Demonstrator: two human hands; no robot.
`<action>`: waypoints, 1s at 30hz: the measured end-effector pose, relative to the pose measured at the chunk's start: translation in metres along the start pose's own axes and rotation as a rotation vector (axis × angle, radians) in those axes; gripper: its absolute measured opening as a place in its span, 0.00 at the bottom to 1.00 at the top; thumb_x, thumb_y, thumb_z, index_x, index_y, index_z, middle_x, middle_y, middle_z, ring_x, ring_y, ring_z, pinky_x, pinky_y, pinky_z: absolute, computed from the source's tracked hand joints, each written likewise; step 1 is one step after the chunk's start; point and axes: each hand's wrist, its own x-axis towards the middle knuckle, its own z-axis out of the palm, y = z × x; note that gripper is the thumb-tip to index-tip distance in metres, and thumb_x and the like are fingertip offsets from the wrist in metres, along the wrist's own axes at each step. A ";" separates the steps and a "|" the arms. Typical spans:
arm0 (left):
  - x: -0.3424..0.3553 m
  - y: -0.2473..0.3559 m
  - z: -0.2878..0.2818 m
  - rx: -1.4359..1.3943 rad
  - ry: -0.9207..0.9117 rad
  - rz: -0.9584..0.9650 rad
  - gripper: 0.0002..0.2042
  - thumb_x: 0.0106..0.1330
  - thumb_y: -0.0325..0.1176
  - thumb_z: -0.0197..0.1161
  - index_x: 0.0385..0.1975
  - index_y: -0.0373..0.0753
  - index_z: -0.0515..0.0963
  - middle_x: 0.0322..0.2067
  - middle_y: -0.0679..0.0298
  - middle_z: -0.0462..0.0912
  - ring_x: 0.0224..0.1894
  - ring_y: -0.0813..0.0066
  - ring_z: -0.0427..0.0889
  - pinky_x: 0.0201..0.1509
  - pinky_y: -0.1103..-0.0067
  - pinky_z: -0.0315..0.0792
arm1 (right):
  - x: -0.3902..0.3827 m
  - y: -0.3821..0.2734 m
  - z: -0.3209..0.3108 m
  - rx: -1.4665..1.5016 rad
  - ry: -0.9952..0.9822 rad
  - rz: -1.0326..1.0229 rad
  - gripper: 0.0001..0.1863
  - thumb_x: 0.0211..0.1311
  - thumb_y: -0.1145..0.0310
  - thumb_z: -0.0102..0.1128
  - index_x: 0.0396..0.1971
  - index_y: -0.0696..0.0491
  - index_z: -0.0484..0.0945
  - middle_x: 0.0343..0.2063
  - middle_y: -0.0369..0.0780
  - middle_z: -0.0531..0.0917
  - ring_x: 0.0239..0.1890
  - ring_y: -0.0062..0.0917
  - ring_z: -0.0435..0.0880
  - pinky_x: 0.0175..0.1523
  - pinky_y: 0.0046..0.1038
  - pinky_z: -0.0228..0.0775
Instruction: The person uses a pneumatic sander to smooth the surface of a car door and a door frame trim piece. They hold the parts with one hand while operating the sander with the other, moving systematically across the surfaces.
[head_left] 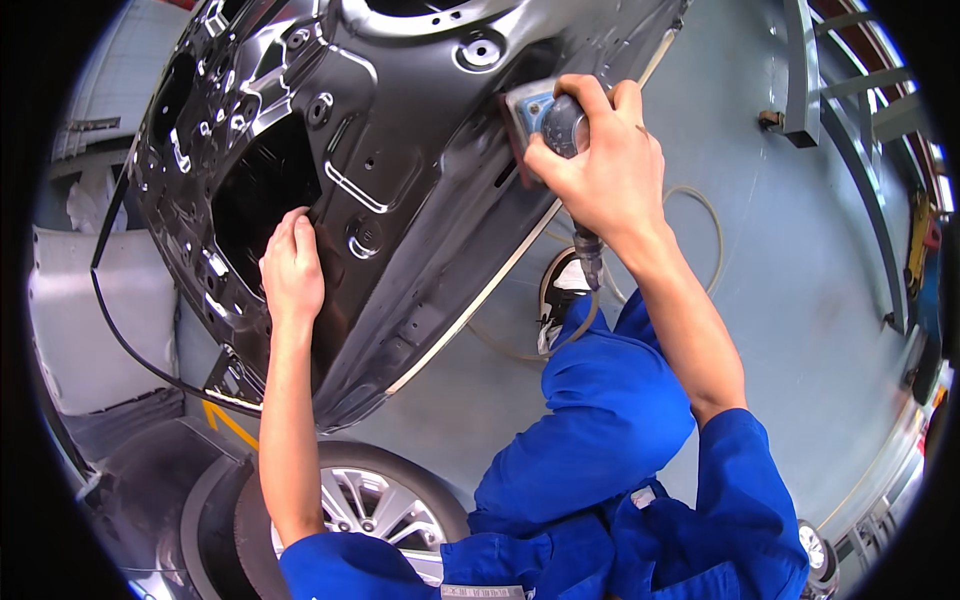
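Observation:
My right hand [600,150] grips a pneumatic sander [540,105] with a blue-and-grey head, its pad against the dark recess near the right edge of a black metal car panel [400,140]. An air fitting [588,258] hangs below the tool with a pale hose attached. My left hand [292,275] holds the rim of the large dark cutout in the same panel, fingertips curled at the edge. A strip of pale tape [445,338] runs along the panel's outer edge.
A car wheel [370,530] and dark bodywork [135,520] lie at lower left, a silver panel [100,320] behind them. My bent blue-trousered leg [590,420] is below on the grey floor [780,330]. A metal stand [805,80] with casters stands at right.

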 end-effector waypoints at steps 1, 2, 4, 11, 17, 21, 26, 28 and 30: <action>0.000 0.004 -0.001 0.006 -0.002 -0.003 0.21 0.73 0.42 0.42 0.49 0.33 0.78 0.48 0.49 0.81 0.53 0.49 0.78 0.57 0.66 0.69 | -0.002 -0.003 -0.002 -0.041 -0.037 -0.006 0.24 0.45 0.61 0.67 0.47 0.45 0.77 0.37 0.49 0.71 0.32 0.50 0.83 0.39 0.45 0.78; -0.001 0.006 -0.001 0.012 -0.004 -0.005 0.21 0.73 0.43 0.42 0.49 0.33 0.78 0.47 0.49 0.81 0.53 0.50 0.78 0.57 0.66 0.69 | -0.009 -0.005 0.002 -0.048 -0.029 -0.089 0.24 0.44 0.61 0.67 0.47 0.45 0.77 0.37 0.47 0.72 0.30 0.46 0.83 0.38 0.43 0.78; -0.002 0.006 -0.002 0.013 0.004 -0.017 0.21 0.73 0.43 0.42 0.49 0.34 0.78 0.47 0.49 0.81 0.53 0.50 0.78 0.57 0.66 0.69 | -0.019 -0.009 0.007 -0.031 -0.106 -0.189 0.24 0.45 0.61 0.67 0.46 0.45 0.77 0.36 0.45 0.72 0.28 0.42 0.82 0.37 0.41 0.77; -0.003 0.012 -0.004 0.042 0.016 -0.040 0.21 0.73 0.43 0.43 0.49 0.34 0.78 0.47 0.51 0.82 0.53 0.52 0.78 0.57 0.65 0.69 | 0.007 -0.009 -0.009 -0.131 -0.054 -0.014 0.23 0.44 0.61 0.66 0.46 0.43 0.79 0.40 0.49 0.72 0.35 0.49 0.84 0.42 0.46 0.79; -0.004 0.009 -0.002 0.042 0.007 -0.042 0.21 0.73 0.44 0.43 0.49 0.36 0.78 0.47 0.54 0.82 0.54 0.54 0.77 0.57 0.66 0.68 | 0.002 -0.021 -0.007 -0.250 -0.157 -0.168 0.24 0.44 0.60 0.66 0.47 0.43 0.79 0.40 0.51 0.72 0.35 0.50 0.84 0.41 0.46 0.79; -0.006 0.012 -0.004 0.051 0.003 -0.060 0.21 0.72 0.45 0.43 0.49 0.36 0.78 0.47 0.55 0.82 0.53 0.55 0.78 0.57 0.65 0.67 | 0.019 -0.028 -0.021 -0.307 -0.217 -0.172 0.24 0.44 0.59 0.65 0.47 0.43 0.78 0.40 0.53 0.74 0.34 0.51 0.84 0.40 0.45 0.79; -0.008 0.012 -0.004 0.043 0.002 -0.076 0.20 0.72 0.45 0.45 0.49 0.37 0.78 0.47 0.55 0.82 0.52 0.57 0.78 0.58 0.65 0.65 | 0.002 -0.027 -0.016 -0.319 -0.352 -0.209 0.26 0.43 0.59 0.66 0.48 0.44 0.78 0.41 0.53 0.73 0.35 0.52 0.83 0.43 0.47 0.77; -0.005 0.015 -0.007 0.049 -0.002 -0.079 0.20 0.72 0.45 0.45 0.49 0.38 0.78 0.47 0.56 0.82 0.53 0.58 0.78 0.59 0.66 0.64 | 0.011 -0.015 -0.023 -0.332 -0.265 -0.127 0.26 0.43 0.59 0.65 0.48 0.45 0.78 0.40 0.52 0.74 0.36 0.50 0.83 0.43 0.45 0.77; -0.005 0.014 -0.005 0.037 -0.014 -0.080 0.20 0.71 0.45 0.46 0.49 0.38 0.78 0.47 0.56 0.82 0.53 0.58 0.77 0.59 0.66 0.64 | 0.012 -0.009 -0.028 -0.244 -0.174 -0.073 0.25 0.43 0.59 0.64 0.46 0.47 0.78 0.39 0.49 0.74 0.35 0.46 0.83 0.43 0.42 0.77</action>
